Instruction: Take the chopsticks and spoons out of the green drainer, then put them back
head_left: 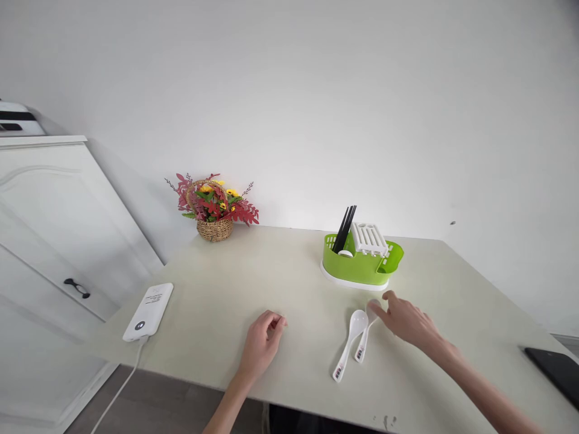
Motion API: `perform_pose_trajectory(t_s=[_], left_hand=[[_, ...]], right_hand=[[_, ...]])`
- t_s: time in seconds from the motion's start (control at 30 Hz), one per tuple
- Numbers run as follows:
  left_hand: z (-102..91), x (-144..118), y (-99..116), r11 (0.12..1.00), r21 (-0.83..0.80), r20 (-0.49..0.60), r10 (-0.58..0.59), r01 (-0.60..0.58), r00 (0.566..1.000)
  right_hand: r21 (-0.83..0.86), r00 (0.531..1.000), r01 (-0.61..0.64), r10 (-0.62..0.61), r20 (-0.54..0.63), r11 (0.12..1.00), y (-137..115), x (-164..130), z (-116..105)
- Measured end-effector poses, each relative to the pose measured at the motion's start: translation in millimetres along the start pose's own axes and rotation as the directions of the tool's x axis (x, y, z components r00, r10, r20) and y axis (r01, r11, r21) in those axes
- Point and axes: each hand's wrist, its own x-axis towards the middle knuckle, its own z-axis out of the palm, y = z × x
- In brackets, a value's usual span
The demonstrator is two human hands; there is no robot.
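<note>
Pale table [294, 271] against a plain white wall; white cabinet [54, 229] at far left with a dark handle. On the table's left edge lies a white power bank [149, 311], flat, its cable [120, 386] dropping off the near edge toward the floor, probably parked there to stay close to a socket. Behind it, near the wall, a wicker basket [214, 228] of red and yellow flowers, upright, well clear of the working area. Left hand [262, 342] rests on the table near the front edge, fingers loosely curled under, holding nothing; it looks like a bracing rest. Right of it, two white spoons [350, 340] lie side by side, bowls pointing away, handles toward the person, touching or nearly so. Right hand [407, 319] is open, fingers extended, fingertips at the bowl of the right-hand spoon; whether it has a pinch on it cannot be told. Just beyond the spoons stands a green rack [362, 262] on a white tray, with black chopsticks [344, 229] leaning upright in its left compartment and a white insert on top. Far right, a dark phone [554, 367] lies at the table's edge.
</note>
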Motion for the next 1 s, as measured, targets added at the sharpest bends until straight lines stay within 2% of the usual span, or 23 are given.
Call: perform_pose_trajectory(t_s=[0.13, 0.27, 0.33, 0.4, 0.5, 0.6, 0.67, 0.73, 0.8, 0.87, 0.93, 1.0], left_hand=[[-0.6, -1, -2, 1.000, -0.005, -0.003, 0.007, -0.007, 1.000], [-0.9, -2, -3, 1.000, -0.011, -0.015, 0.019, -0.019, 1.000], [-0.9, -3, -4, 1.000, -0.013, -0.019, 0.017, -0.018, 1.000], [-0.7, -3, -5, 1.000, -0.016, -0.015, 0.015, -0.015, 1.000], [0.2, -3, -7, 1.000, -0.008, -0.010, 0.012, -0.012, 1.000], [0.6, -3, -7, 1.000, 0.005, -0.007, 0.009, -0.009, 1.000], [0.5, -3, -6, 1.000, 0.008, -0.007, 0.010, -0.010, 1.000], [0.2, -3, -6, 1.000, 0.009, -0.009, 0.014, -0.014, 1.000], [0.1, -3, -6, 1.000, 0.012, -0.011, 0.018, -0.018, 1.000], [0.3, -4, -6, 1.000, 0.012, -0.013, 0.025, -0.025, 1.000], [0.5, -4, -7, 0.999, 0.011, -0.015, 0.032, -0.032, 0.999], [0.9, -5, -8, 0.999, 0.013, -0.014, 0.037, -0.036, 0.999]], right_hand=[[-0.005, 0.998, -0.032, 0.032, 0.048, 0.999, -7, 8, 25], [0.043, 0.999, -0.029, 0.027, 0.041, 0.999, -5, 16, 26], [0.064, 0.999, -0.022, 0.020, 0.032, 0.998, -1, 18, 17], [0.092, 1.000, 0.001, -0.001, -0.005, 0.996, 2, 17, 0], [0.210, 0.985, 0.117, -0.086, -0.150, 0.971, -7, 6, -45], [0.285, 0.916, 0.271, -0.155, -0.371, 0.919, -35, -12, -100], [0.273, 0.846, 0.319, -0.143, -0.514, 0.908, -60, -19, -130], [0.264, 0.759, 0.354, -0.111, -0.641, 0.897, -83, -18, -148], [0.233, 0.670, 0.437, -0.142, -0.728, 0.869, -100, -6, -152], [0.145, 0.602, 0.519, -0.240, -0.761, 0.842, -110, 13, -144], [0.035, 0.580, 0.551, -0.352, -0.734, 0.834, -116, 34, -129], [-0.067, 0.604, 0.541, -0.442, -0.663, 0.838, -120, 52, -110]])
